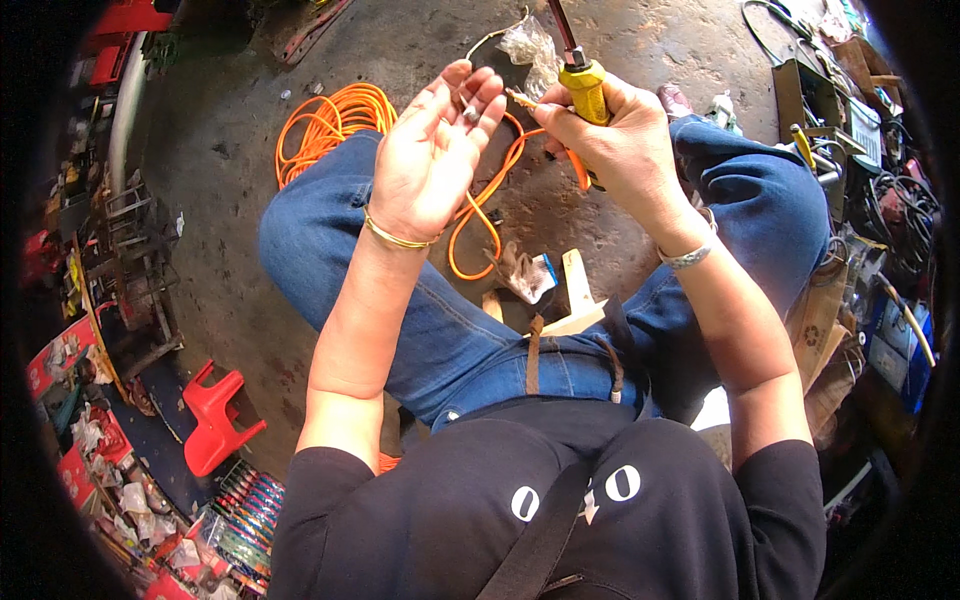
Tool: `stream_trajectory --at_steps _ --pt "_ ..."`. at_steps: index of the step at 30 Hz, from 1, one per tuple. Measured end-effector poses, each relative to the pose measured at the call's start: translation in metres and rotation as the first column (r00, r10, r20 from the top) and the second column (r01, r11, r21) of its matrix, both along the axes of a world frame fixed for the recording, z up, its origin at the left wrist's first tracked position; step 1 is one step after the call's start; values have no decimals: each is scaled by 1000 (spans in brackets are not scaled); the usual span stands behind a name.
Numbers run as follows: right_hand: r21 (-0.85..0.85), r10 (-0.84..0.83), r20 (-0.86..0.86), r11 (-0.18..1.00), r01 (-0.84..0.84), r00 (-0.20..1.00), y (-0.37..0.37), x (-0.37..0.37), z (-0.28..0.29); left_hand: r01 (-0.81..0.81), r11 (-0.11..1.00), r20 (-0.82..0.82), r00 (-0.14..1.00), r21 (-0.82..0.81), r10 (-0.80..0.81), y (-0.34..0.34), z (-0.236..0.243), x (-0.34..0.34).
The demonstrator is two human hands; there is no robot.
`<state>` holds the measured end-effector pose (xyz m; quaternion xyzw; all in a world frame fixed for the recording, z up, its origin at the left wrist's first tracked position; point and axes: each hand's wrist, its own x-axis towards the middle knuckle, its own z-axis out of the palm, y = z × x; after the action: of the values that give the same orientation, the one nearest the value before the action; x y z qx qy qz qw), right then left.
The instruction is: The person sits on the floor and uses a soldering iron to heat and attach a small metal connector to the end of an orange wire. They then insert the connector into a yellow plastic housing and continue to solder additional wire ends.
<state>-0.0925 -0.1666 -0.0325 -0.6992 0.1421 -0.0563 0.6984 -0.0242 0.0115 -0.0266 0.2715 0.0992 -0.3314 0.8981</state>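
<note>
My left hand (432, 165) is palm up with its fingers half curled. A small silver metal piece (470, 112) rests at its fingers; its exact kind is too small to tell. In my right hand (628, 150) is a screwdriver (586, 92) with a yellow handle, its dark shaft pointing up and away. That same hand also grips the end of an orange cable (521, 99), where frayed bare wire pokes out toward the left hand. A gap separates the two hands. Below them the cable hangs in loops, and its orange coil (340, 118) lies beside my left knee.
A crumpled clear plastic bag (533, 48) lies on the concrete floor (225, 210) beyond my hands. Wooden pieces (577, 283) are between my legs. To the right are an open metal box (806, 108) and cluttered tools; a red plastic stool (215, 420) stands at left.
</note>
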Motion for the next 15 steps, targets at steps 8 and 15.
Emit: stream_trajectory --at_steps 8,15 --pt "-184 3 95 983 14 995 11 -2 -2 -7 998 47 999 63 4 1 6 0" --pt "-267 61 102 963 -32 993 10 -2 -1 -5 1000 51 999 23 4 1 0 -1"
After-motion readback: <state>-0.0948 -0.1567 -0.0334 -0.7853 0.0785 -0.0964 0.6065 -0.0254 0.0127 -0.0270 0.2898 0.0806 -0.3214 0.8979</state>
